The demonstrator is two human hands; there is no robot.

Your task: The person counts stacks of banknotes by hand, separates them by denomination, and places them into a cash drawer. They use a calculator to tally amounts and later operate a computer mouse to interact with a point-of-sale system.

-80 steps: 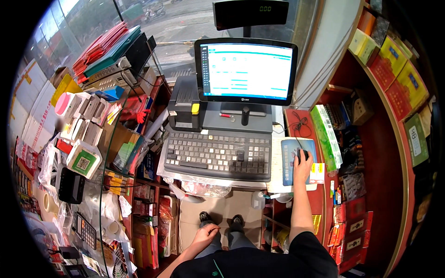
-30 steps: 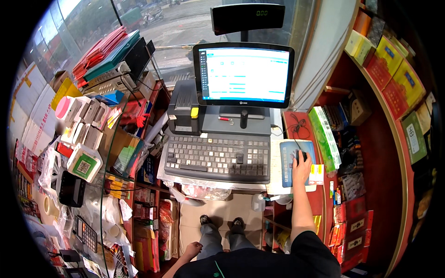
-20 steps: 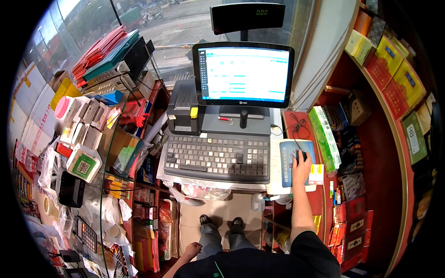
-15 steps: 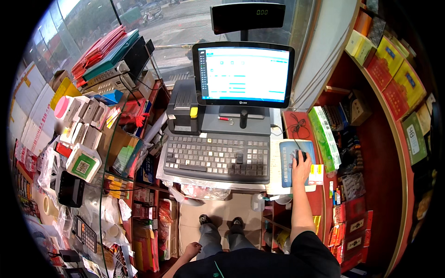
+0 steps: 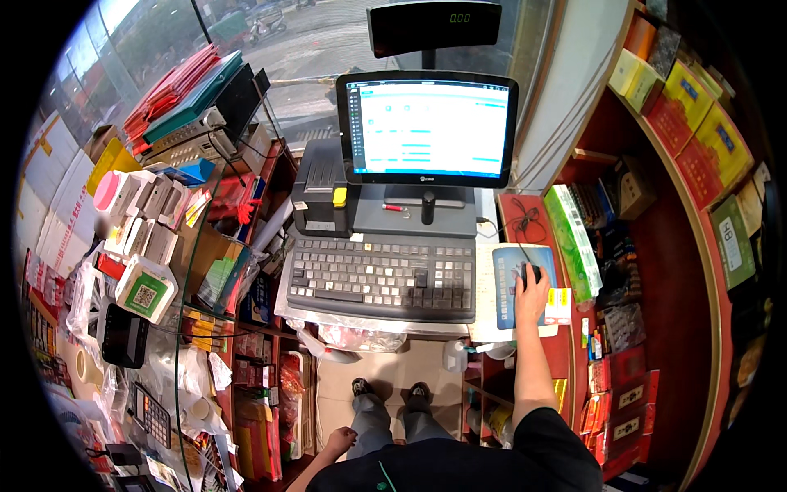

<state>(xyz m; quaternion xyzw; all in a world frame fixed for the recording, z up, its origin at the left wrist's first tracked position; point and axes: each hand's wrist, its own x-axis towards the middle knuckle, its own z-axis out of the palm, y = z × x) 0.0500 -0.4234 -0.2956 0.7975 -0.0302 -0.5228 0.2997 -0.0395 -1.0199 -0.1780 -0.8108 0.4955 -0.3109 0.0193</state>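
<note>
My right hand [image 5: 533, 297] rests over a dark computer mouse [image 5: 536, 273], fingers closed around it. The mouse sits on a blue mouse pad [image 5: 510, 287], its cable running up from the far end. Beside my left thigh, my left hand [image 5: 339, 441] hangs low with loosely curled fingers and nothing visible in it. Left of the mouse pad lies a black keyboard [image 5: 381, 279]. Behind it stands a lit monitor [image 5: 426, 129] showing a mostly white window. A small red and white box [image 5: 558, 306] lies against the pad's right edge.
A black receipt printer [image 5: 320, 197] stands left of the monitor, and a customer display [image 5: 434, 29] rises behind it. Crowded glass shelving on the left bears a calculator [image 5: 151, 416] and a green code sign [image 5: 146, 295]. Shelves of boxed goods curve along the right.
The whole view has shifted very slightly. My right hand stays on the mouse and my left hand stays by my thigh.
</note>
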